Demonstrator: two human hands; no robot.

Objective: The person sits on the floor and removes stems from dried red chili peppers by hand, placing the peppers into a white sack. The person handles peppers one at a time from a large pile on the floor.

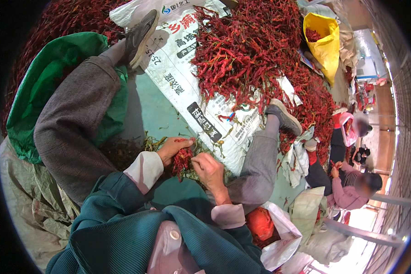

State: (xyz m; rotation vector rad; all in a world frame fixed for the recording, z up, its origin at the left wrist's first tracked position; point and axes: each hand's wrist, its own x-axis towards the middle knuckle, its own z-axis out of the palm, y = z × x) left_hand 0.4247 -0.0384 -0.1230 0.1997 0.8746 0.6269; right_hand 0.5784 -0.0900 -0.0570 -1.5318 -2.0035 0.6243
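My left hand (169, 150) is closed around a small bunch of dried red chilli peppers (182, 162), which hangs below its fingers. My right hand (210, 171) is beside the bunch with curled fingers, thumb and forefinger close together; whether a stem is pinched there is too small to tell. Under and around both hands lie loose chilli stems (150, 142) on the greenish floor. Beyond my hands a white woven fertilizer sack (178, 68), bearing printed writing, lies flat between my legs. A large heap of dried red chillies (246, 51) covers its far right part.
A green sack (51, 72) stands beside my left leg. By my right hip, a white bag (287, 239) contains something red. A yellow sack (323, 48) with chillies stands at the far right. Another person (351, 191) sits to my right, hands near chillies.
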